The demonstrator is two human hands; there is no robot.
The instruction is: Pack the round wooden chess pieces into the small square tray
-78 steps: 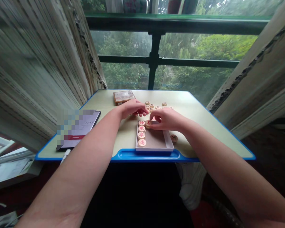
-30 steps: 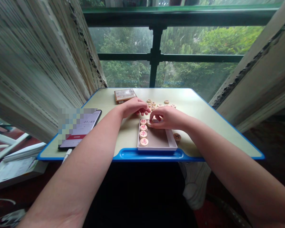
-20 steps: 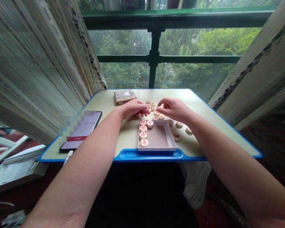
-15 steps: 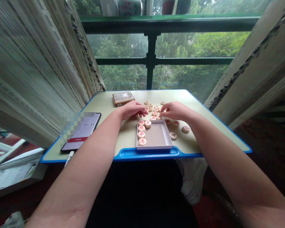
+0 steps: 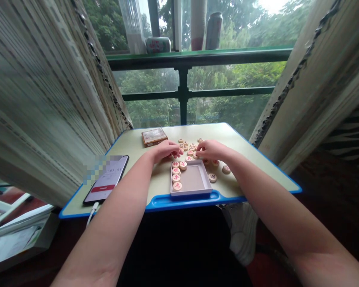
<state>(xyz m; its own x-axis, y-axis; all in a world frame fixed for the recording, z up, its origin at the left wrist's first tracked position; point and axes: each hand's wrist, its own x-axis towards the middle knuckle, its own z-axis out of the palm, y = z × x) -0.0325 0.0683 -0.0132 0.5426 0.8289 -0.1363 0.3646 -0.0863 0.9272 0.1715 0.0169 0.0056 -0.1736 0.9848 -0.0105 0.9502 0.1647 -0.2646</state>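
Several round wooden pieces with red or black characters lie loose on the table (image 5: pixel 131 159), among them a black-marked one (image 5: pixel 212 177) right of the open box. Inside the shallow white box (image 5: pixel 194 181), red-marked pieces (image 5: pixel 176 171) form a column along the left wall, with one more (image 5: pixel 183 165) beside the top one. My left hand (image 5: pixel 169 149) is at the left edge of the loose group, fingers curled and apart, holding nothing visible. My right hand (image 5: pixel 211 150) reaches in from the right, its fingertips bent down at a red-marked piece (image 5: pixel 195 155); whether it grips the piece is unclear.
A flat brown box (image 5: pixel 154 136) lies at the back left of the table. The phone (image 5: pixel 107 179) with a white cable rests at the left edge. Cans (image 5: pixel 214 31) stand or lie on the window ledge. Curtains hang on both sides.
The view has tilted up, so the table sits lower and the cans show more. My right hand has come slightly nearer the red-marked piece; my left hand has barely moved.
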